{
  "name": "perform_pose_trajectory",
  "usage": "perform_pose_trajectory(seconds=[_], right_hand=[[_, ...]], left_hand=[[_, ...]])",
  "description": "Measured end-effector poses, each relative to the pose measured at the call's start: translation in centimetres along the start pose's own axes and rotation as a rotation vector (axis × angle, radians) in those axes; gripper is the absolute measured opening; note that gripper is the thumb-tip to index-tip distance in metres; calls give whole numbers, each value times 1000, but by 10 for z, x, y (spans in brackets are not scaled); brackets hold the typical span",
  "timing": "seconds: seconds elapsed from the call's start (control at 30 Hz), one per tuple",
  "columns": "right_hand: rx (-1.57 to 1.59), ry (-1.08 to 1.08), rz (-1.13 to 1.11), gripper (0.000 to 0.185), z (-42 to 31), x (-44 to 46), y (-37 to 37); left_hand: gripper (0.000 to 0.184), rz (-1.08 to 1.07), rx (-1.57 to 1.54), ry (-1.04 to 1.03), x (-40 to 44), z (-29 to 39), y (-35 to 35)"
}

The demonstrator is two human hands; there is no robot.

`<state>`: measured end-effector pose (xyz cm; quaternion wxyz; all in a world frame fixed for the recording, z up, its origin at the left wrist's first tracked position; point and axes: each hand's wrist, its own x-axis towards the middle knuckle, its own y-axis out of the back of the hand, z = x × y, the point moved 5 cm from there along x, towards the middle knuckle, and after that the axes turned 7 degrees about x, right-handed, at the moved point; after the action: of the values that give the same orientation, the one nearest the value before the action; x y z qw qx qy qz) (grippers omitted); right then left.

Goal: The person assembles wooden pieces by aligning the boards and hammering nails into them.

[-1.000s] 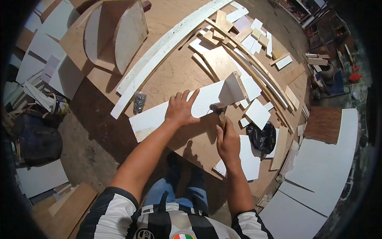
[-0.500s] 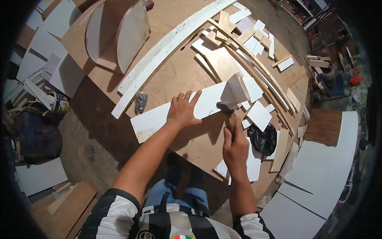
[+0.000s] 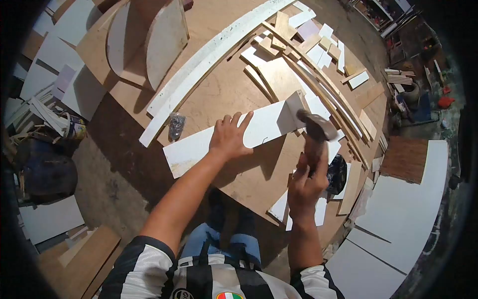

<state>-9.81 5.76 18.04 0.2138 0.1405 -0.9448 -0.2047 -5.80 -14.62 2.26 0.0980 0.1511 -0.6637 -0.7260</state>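
At the bottom edge, a black-and-white striped shirt (image 3: 214, 279) is cut off by the frame. Above it, the right hand (image 3: 307, 189) has its fingers wrapped around the handle of a dark metal-headed hammer (image 3: 323, 130), held up above the table; the fist hides the handle's lower end. A crumpled black plastic bag (image 3: 337, 174) is partly covered by that hand, its contents unseen. The left hand (image 3: 230, 137) rests with fingers spread, clasping nothing, on a long white rectangular board (image 3: 189, 152) at the near side of a brown wooden table (image 3: 219, 94). At the board's right end stands an upright white panel (image 3: 290, 115), partly behind the hammer. Beyond the left hand, a small clear plastic bag (image 3: 176, 127) holds dark pieces too blurred to name. Farther off, a unit with two curved-edged panels (image 3: 167, 47) is cropped at the top.
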Motion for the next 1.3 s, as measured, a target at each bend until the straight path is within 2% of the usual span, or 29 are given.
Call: perform_pose_trajectory(seconds=[0.07,0.13,0.27,0.33,0.37,0.4,0.47,0.57,0.67,0.8,0.87,0.9,0.93,1.03,1.13,1.2,1.23,1.27,1.3], right_hand=[[60,-6,26,54,27,-14,-8],[-409,-213,-523,55,72,-35,-49],[-292,-253,-468,58,52,-39,-45],[-164,-93,-169,60,38,-21,-24],[-69,-113,-111,59,29,-12,-15],[-19,-16,-16,60,20,-7,-9],[77,-134,16,62,26,-18,-4],[62,-114,-101,64,55,-28,-21],[36,-139,-98,66,53,-25,-11],[81,-38,-48,61,55,-17,-11],[-244,-294,-456,60,83,-28,-39],[-318,-314,-482,62,79,-26,-35],[-316,-303,-483,62,74,-20,-33],[-179,-98,-212,66,42,-9,-10],[19,5,-55,71,22,-15,4],[-23,-4,-123,69,58,-39,-16],[-294,-138,-357,67,72,-40,-38],[-323,-267,-416,66,82,-42,-45],[-303,-287,-414,65,81,-37,-41]], left_hand=[[124,41,-2,-4,-1,0,0],[124,48,-14,-3,0,-1,3],[119,1,15,0,1,-1,2],[118,11,5,3,0,1,4],[118,5,4,-2,0,2,2],[118,14,21,-2,1,1,1],[118,22,36,-5,1,0,0],[118,7,22,-3,3,0,3],[118,-22,23,11,2,0,2],[124,22,-26,6,1,1,0],[124,31,-25,12,2,0,1],[125,29,-23,14,-1,2,1],[125,38,-23,28,0,0,2],[125,24,-36,19,1,0,0],[126,15,-15,26,1,1,2],[125,22,-22,21,1,1,2],[125,31,-27,16,0,0,3],[125,34,-21,18,1,0,3],[125,25,-25,17,1,0,2]])
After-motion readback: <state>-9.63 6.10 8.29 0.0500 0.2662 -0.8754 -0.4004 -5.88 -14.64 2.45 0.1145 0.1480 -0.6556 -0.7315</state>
